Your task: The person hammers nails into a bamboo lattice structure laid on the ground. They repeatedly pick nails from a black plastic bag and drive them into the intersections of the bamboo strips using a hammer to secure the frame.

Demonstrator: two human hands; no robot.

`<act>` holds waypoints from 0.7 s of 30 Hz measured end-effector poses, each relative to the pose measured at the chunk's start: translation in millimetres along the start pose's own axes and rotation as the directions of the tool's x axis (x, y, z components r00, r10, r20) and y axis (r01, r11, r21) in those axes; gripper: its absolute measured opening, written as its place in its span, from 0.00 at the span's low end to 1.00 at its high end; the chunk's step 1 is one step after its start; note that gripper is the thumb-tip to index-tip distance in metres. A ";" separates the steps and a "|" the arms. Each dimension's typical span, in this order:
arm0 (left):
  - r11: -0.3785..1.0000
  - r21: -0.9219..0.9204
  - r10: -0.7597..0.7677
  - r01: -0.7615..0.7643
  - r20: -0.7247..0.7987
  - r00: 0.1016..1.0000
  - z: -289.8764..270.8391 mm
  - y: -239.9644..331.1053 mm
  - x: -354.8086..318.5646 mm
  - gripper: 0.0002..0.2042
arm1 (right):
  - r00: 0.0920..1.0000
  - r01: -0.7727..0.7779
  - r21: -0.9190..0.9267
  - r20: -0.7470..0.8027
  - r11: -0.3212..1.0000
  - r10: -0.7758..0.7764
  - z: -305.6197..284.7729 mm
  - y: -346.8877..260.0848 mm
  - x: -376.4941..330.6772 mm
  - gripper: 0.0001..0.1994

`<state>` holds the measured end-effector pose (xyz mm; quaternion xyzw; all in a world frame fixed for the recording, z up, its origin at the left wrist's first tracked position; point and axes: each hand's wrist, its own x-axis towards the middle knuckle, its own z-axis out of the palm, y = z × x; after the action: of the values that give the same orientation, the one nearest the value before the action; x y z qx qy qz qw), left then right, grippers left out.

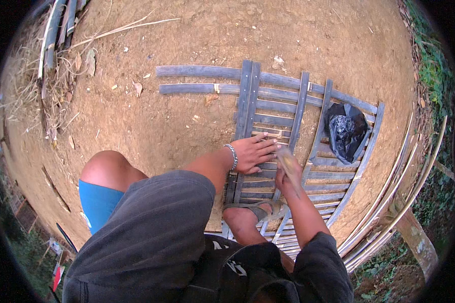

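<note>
A lattice of grey bamboo slats (268, 108) lies flat on the dirt ground. My left hand (255, 151), with a metal bracelet at the wrist, presses flat on the slats with its fingers spread. My right hand (283, 179) is closed around a wooden-handled tool (289, 165), which is blurred and stands just right of the left hand's fingertips. My foot in a sandal (255, 209) rests on the near part of the lattice.
A black plastic bag (346, 130) lies on the lattice's right side. Loose bamboo strips (389, 202) curve along the right edge next to a wooden post (417, 242). Dry stalks and bamboo poles (53, 45) lie at the far left. Bare dirt stretches beyond.
</note>
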<state>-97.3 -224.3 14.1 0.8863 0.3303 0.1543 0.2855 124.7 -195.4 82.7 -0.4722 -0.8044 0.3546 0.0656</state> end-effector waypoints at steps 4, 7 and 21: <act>0.999 0.042 -0.010 0.009 0.040 0.999 0.3 -4.5 4.9 0.35 | 0.958 -0.246 -0.140 0.116 0.959 0.262 3.8 4.6 14.0 0.23; 1.000 0.012 -0.007 0.007 0.033 0.999 -2.2 0.2 5.3 0.33 | 0.999 0.003 0.002 -0.046 1.000 -0.003 3.4 15.7 -2.2 0.23; 0.999 0.042 -0.027 0.021 0.147 0.989 -14.5 4.9 7.9 0.34 | 0.853 -0.442 0.352 -0.118 0.825 0.508 -22.0 37.9 -64.7 0.17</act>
<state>-95.7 -216.2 29.3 0.8968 0.3221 0.0781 0.2932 196.8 -224.9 89.9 -0.6760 -0.5831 0.4309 0.1317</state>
